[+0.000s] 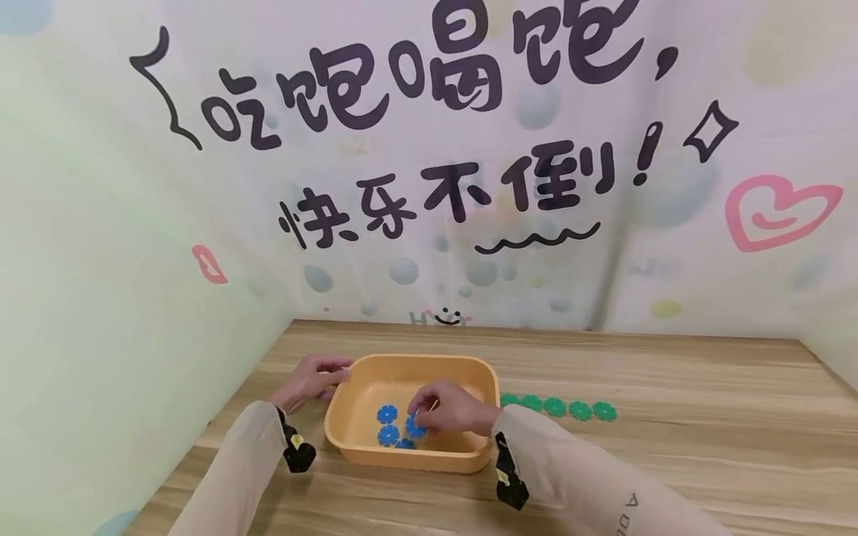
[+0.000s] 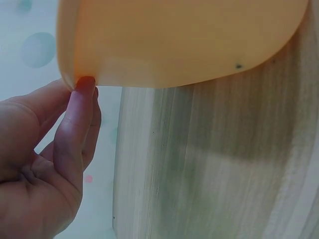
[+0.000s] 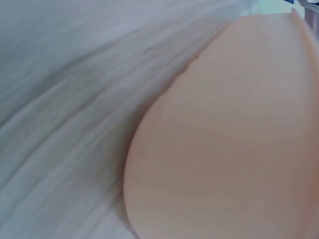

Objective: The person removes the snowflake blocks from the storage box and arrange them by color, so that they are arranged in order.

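Observation:
A light orange plastic basin [image 1: 362,455] stands on the wooden table. My left hand [image 1: 310,381] holds its rim at the far left corner; in the left wrist view the fingers and thumb of that hand [image 2: 65,134] pinch the rim. Several blue notched discs, flower-shaped, lie in the basin, one blue disc [image 1: 387,415] toward its left side. Over the basin floor my right hand [image 1: 456,408] pinches another blue disc [image 1: 415,426] between thumb and fingers. The right wrist view shows only the basin's outer wall [image 3: 224,134], with that hand out of sight.
A row of several green notched discs [image 1: 555,407] runs rightward from the basin's right side; my right forearm partly covers the near end. The wooden table [image 1: 704,417] ends at a printed cloth backdrop [image 1: 429,283], with another cloth wall [image 1: 134,335] on the left.

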Available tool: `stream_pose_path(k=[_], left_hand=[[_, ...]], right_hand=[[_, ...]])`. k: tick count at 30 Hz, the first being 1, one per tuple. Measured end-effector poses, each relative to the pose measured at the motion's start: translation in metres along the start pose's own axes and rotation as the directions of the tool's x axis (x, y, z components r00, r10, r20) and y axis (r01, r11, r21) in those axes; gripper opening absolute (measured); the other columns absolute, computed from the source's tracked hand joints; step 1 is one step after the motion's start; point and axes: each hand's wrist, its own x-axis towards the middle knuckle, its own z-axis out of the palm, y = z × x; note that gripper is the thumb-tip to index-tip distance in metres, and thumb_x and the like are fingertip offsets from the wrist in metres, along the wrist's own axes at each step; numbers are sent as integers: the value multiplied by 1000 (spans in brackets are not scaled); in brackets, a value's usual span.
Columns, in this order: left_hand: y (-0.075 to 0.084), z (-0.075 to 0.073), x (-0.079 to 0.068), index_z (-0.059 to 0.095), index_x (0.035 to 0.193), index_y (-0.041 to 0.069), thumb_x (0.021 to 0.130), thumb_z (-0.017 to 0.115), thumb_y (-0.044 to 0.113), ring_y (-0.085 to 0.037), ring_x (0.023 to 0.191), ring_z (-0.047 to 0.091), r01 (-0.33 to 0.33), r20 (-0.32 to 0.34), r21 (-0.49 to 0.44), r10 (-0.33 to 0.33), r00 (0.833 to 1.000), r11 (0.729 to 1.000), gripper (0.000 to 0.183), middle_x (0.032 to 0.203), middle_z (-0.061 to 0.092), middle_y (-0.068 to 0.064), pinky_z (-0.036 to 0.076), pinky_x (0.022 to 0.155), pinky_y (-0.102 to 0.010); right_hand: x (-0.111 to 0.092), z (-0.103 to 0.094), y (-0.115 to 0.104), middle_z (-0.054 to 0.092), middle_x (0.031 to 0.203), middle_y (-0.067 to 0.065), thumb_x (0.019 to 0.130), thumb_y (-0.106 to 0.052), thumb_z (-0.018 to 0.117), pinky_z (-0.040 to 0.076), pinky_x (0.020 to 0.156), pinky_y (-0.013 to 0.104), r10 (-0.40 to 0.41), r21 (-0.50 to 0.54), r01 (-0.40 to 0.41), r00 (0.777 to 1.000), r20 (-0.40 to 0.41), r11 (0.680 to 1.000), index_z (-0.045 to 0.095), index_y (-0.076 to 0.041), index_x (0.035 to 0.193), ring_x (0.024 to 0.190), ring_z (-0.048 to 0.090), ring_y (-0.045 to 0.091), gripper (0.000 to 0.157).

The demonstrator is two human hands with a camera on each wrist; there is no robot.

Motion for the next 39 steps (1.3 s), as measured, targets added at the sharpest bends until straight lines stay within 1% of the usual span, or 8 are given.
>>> stream_pose_path(k=[4,8,12,17,22,28,34,39], left_hand=[[-1,0,-1,54,119,-2,86,58,14,-15,75,59,-3,0,-1,3,1000,1000,37,103,57,-14,53,63,-31],[-1,0,-2,53,119,-3,86,58,15,-15,76,59,-7,-3,3,7,1000,1000,38,103,57,-14,53,64,-31],[-2,-1,-1,53,120,-3,86,58,15,-15,76,59,-3,-1,9,3,1000,1000,38,104,57,-15,53,64,-31],[-2,0,0,54,119,-2,86,58,16,-15,75,59,9,-4,18,-9,1000,1000,38,105,56,-15,53,63,-31],[0,1,-1,53,120,-2,86,58,15,-15,75,59,18,-2,4,-18,1000,1000,38,105,56,-15,53,63,-31],[1,0,-4,53,120,-1,86,58,17,-15,75,59,20,-7,21,-20,1000,1000,39,106,56,-15,53,63,-31],[2,0,-2,54,120,-1,86,59,16,-16,75,60,23,-8,13,-23,1000,1000,39,105,57,-15,53,63,-31],[2,2,-1,54,119,-1,86,59,16,-16,75,59,23,-10,21,-23,1000,1000,38,104,57,-14,53,64,-31]], right_hand=[[-9,-11,-2,54,72,4,82,-2,60,53,58,26,-7,60,7,1000,9,998,64,-1,89,61,55,13,8],[-21,-26,-4,56,76,4,83,-3,59,53,61,30,-29,78,29,1000,3,997,63,1,91,64,56,14,9],[-31,-43,-5,58,77,4,83,-3,60,53,63,34,-46,60,47,999,-24,997,63,2,92,65,58,15,11],[-43,-64,-1,59,78,6,83,-6,61,54,62,32,-53,67,58,996,-79,996,62,3,96,65,58,15,16],[-66,-82,16,57,79,7,84,-8,60,54,63,34,-51,95,63,991,-125,993,61,5,98,68,57,18,19],[-92,-97,41,54,81,8,83,-9,61,53,67,39,-8,123,23,993,-119,992,58,8,99,72,54,19,23],[-100,-104,65,55,79,6,81,-8,64,53,63,34,28,87,-14,985,-169,996,59,8,94,71,53,17,22],[-100,-101,87,56,75,5,78,-3,65,53,58,31,40,41,-32,977,-210,999,59,9,88,68,53,15,17]])
